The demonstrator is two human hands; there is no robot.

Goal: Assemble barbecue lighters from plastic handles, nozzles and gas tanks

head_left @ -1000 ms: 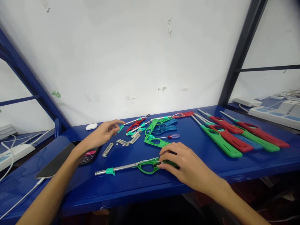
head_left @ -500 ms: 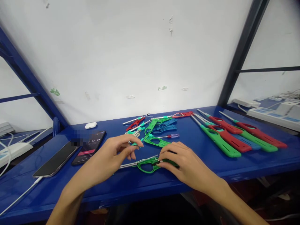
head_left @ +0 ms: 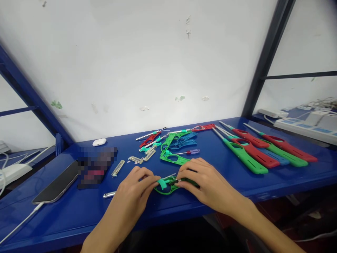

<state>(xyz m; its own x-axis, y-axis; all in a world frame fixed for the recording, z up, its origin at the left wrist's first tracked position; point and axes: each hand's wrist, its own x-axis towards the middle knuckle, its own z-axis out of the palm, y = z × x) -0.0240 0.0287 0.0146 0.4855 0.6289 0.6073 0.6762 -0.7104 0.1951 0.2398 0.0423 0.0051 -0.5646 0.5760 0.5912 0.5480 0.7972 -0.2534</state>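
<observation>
A green lighter shell half (head_left: 163,192) lies near the table's front edge, with a metal tube (head_left: 109,194) reaching out to the left. My left hand (head_left: 137,185) pinches a teal trigger (head_left: 163,183) over the shell's finger loop. On the shell's right end rests my right hand (head_left: 201,178), its fingertips closed at a small black part (head_left: 173,182) with a thin wire beside it. My right palm and fingers hide the shell's handle end. Beyond my hands lie another green shell half (head_left: 175,159) and a screwdriver (head_left: 193,151) with a purple handle.
Several whole lighters (head_left: 247,158) lie at the right. Loose clear fuel tanks (head_left: 118,168), blue shell halves (head_left: 186,142) and a red shell half (head_left: 150,139) are scattered farther back. Two phones, one a black phone (head_left: 56,184) on a cable, and a white earbud case (head_left: 99,142) are at the left.
My left hand has come down and right with the teal trigger, from above the table to the shell's loop. My right hand stays on the shell. The view has shifted slightly.
</observation>
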